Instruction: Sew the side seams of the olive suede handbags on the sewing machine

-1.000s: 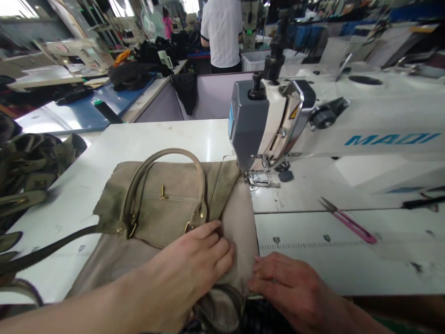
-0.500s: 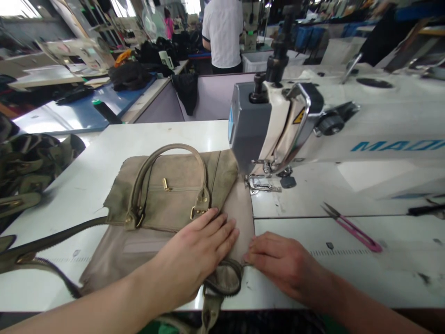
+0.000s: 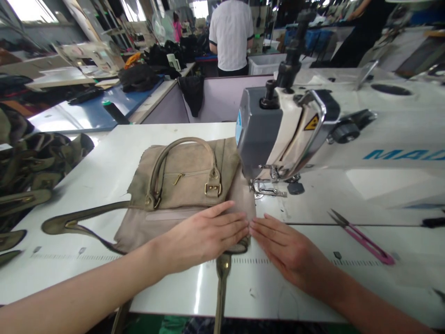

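Observation:
A partly assembled olive handbag [image 3: 189, 162] lies flat on the sewing table, with its rounded handle, buckles and small zipper pull facing up. My left hand [image 3: 212, 229] rests palm down on the bag's lining, fingers stretched toward the right edge. My right hand [image 3: 283, 241] lies beside that edge, its straight fingers touching the fabric near my left fingertips; its thumb is hidden. Just beyond the hands, the presser foot [image 3: 267, 190] of the sewing machine [image 3: 299, 130] stands by the lining's far right edge. A strap [image 3: 222, 283] hangs down over the table's front.
Pink-handled thread snips [image 3: 365, 241] lie on the table at the right. A pile of camouflage-coloured pieces [image 3: 31, 167] sits at the left. Behind stand a thread cone [image 3: 116, 111], a blue-topped table [image 3: 93, 109] and a person in a white shirt [image 3: 231, 35].
The bag has moved away from me along the machine's side, with both hands going forward. My right fingers have straightened out, and my hands have come closer together.

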Demonstrator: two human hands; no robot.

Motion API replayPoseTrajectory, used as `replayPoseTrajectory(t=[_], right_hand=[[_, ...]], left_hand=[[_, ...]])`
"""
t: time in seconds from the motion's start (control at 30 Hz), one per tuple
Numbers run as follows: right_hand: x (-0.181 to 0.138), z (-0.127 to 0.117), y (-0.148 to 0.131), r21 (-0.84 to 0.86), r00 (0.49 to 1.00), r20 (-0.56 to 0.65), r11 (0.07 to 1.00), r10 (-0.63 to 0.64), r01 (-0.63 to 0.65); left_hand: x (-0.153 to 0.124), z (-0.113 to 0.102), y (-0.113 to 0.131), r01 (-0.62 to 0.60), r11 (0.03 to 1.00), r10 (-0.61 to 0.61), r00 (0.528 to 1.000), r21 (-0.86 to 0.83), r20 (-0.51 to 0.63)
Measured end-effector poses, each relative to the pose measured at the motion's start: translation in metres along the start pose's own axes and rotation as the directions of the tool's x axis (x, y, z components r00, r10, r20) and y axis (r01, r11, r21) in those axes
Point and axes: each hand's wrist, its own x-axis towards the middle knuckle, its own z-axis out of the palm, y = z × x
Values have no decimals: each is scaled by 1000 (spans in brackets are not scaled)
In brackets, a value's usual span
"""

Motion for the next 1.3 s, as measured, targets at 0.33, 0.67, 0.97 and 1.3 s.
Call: replayPoseTrajectory(t=[0.33, 0.67, 0.97, 1.3], right_hand=[[9, 9, 20, -30, 996, 9, 996, 87, -87], [11, 11, 16, -80, 966, 105, 971, 234, -227], [6, 12, 17, -32, 965, 40, 966, 258, -257], [-2, 20, 23, -155, 978, 19, 967, 208, -203]], left_hand=[[16, 16, -33, -25, 998, 17, 989, -55, -147], [31, 22, -64, 38, 996, -48, 990, -78, -133], [35, 39, -74, 126, 981, -161, 956, -151, -247], [-17, 38, -51, 661, 734, -673, 738, -156, -43]])
